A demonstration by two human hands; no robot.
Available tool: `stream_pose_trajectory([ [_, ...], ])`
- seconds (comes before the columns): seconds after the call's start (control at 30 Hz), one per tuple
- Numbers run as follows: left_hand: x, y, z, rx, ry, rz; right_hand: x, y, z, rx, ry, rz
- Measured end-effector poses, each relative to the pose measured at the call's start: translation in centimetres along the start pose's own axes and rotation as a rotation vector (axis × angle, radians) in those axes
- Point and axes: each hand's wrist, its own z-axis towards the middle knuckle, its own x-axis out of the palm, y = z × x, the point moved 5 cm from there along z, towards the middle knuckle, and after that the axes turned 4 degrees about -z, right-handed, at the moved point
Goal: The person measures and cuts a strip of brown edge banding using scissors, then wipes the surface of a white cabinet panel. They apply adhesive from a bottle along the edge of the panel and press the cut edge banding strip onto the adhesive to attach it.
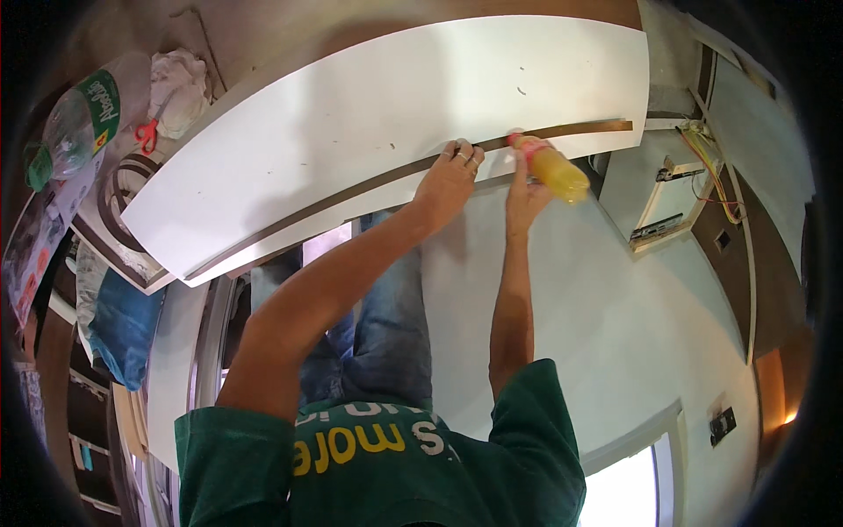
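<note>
A long white board (369,97) lies across in front of me, with a thin brown strip (351,195) running along it near its closer edge. My left hand (450,180), with a ring on a finger, is closed on the strip around its middle, fingertips bent over it. My right hand (524,195) grips a clear plastic bottle of yellow liquid (558,176). This bottle is tilted, its pinkish-red top end down at the strip, just right of my left hand. Whether anything comes out of it cannot be seen.
At the left are a large clear bottle with a green label (83,119), red-handled scissors (147,134), a crumpled white bag (178,88) and a coil of brown strip (132,198). Blue cloth (130,321) hangs lower left. A white cabinet box (645,189) with loose wires (702,162) stands at right.
</note>
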Motion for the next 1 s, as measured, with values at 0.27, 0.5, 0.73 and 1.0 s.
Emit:
stream_pose_trajectory([
  [0.27,0.1,0.3,-0.2,-0.007,-0.083,-0.039,0.9,0.6,-0.4,-0.002,0.006,-0.052],
  [0.5,0.2,0.1,-0.3,-0.028,-0.062,-0.090,0.3,0.2,-1.3,-0.040,-0.032,-0.096],
  [0.73,0.0,0.0,-0.3,-0.019,0.067,-0.054,0.4,1.2,-1.3,-0.347,0.001,-0.328],
  [1.0,-0.2,0.7,-2.0,-0.016,-0.094,-0.131,0.7,2.5,-1.8,-0.255,0.009,-0.261],
])
